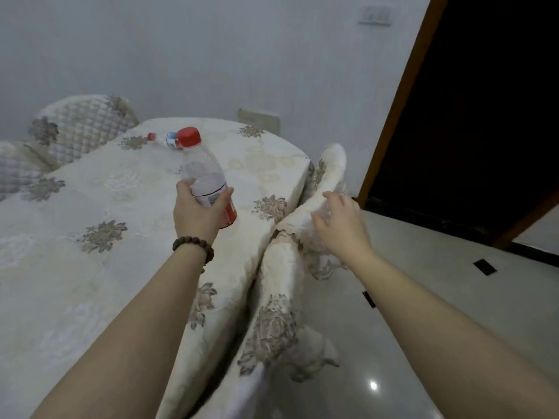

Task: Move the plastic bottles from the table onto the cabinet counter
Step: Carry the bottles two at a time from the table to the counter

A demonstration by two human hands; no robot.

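Two bare forearms reach out — the left hand (198, 211) grips a red-capped plastic bottle (203, 173) above the cloth-covered surface (90, 267); the right hand (338, 220) hangs open, empty, beside it — a second bottle (165, 139) lies farther back

Just one camera here, worn on the head, wide-angle, looking forward and down with the picture tilted. Both forearms reach in from the bottom edge, so it sits close above them. The tabletop (90, 207) fills the 9 o'clock side, the floor (438, 282) the 4 o'clock side, and a wall (211, 55) sits at 12 o'clock.
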